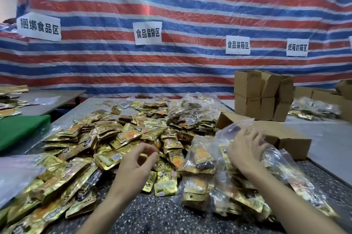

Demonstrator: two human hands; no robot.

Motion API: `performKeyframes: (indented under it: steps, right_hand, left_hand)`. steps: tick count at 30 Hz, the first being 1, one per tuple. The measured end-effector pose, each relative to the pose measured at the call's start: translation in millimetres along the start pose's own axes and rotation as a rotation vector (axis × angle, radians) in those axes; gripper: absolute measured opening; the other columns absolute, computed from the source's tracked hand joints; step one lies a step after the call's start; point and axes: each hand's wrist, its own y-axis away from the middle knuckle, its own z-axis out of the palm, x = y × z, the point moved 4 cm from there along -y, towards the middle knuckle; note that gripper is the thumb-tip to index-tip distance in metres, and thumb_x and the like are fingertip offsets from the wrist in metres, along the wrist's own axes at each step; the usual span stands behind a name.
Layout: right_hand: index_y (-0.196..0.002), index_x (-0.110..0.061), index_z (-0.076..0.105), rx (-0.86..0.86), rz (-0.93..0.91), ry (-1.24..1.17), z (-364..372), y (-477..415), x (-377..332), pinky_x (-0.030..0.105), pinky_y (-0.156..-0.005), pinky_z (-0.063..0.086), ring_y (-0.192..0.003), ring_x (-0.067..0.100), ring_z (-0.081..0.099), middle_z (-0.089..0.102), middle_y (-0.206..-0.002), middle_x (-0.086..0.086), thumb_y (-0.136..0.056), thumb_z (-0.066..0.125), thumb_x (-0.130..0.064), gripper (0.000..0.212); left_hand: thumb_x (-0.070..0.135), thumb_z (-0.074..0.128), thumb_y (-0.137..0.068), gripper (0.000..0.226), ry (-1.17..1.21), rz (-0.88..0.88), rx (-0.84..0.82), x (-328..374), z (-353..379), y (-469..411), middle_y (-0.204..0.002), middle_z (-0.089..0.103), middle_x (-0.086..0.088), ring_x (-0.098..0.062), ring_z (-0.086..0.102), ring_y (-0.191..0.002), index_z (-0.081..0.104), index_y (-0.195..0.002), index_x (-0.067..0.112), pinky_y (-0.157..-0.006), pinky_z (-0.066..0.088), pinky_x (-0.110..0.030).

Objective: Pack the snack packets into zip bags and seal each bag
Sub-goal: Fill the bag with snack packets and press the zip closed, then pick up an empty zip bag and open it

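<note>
Midway, seemingly, through bagging snacks on a crowded tabletop (152,212)

Nearest, the left hand (137,159) hovers over loose packets (114,134), its grip loosely curled with nothing visibly in it. The right hand (245,148) lies on a clear zip bag (231,130) among filled bags (200,159); blurred fingers leave that grip untellable. Best to hold the mouth wide, feed packets flat, then press the seal end to end. Boxes (262,94) stand behind.

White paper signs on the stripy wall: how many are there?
4. On the red, white and blue striped tarp: one white paper sign far left, one in the middle, two to the right. A sliver at the right edge may be a fifth.
</note>
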Motion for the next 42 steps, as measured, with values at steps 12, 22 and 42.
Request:
performKeyframes:
  steps: [12,22,42]
  right_hand:
    - [-0.105,-0.026,0.063,-0.035,-0.805,-0.744,-31,96,-133,0.032,-0.081,0.054,-0.094,0.003,0.057,0.057,-0.106,-0.014,-0.094,0.062,-0.026,0.011]
    - [-0.096,-0.033,0.068,-0.314,-1.035,-0.848,-11,150,-167,0.029,-0.079,0.056,-0.093,-0.001,0.061,0.065,-0.099,-0.02,-0.091,0.069,-0.019,0.014]
    - [-0.098,-0.035,0.065,-0.497,-1.015,-0.707,23,173,-180,0.036,-0.082,0.056,-0.093,-0.001,0.063,0.066,-0.1,-0.019,-0.093,0.064,-0.025,0.011]
  left_hand:
    - [0.02,0.063,-0.096,0.012,-0.057,0.083,0.096,9,-57,11,-0.093,0.067,0.019,-0.002,0.063,-0.085,0.064,-0.1,0.031,-0.07,0.052,-0.014]
    - [0.034,0.06,-0.094,0.036,-0.96,-0.359,0.331,-82,-254,26,-0.135,0.062,0.0,-0.023,0.057,-0.121,0.062,-0.128,0.024,-0.098,0.048,-0.039]
    - [0.015,0.065,-0.086,0.04,-1.046,-0.692,0.512,-112,-299,66,-0.05,0.048,0.003,-0.025,0.051,-0.056,0.048,-0.049,0.019,-0.066,0.038,-0.032]
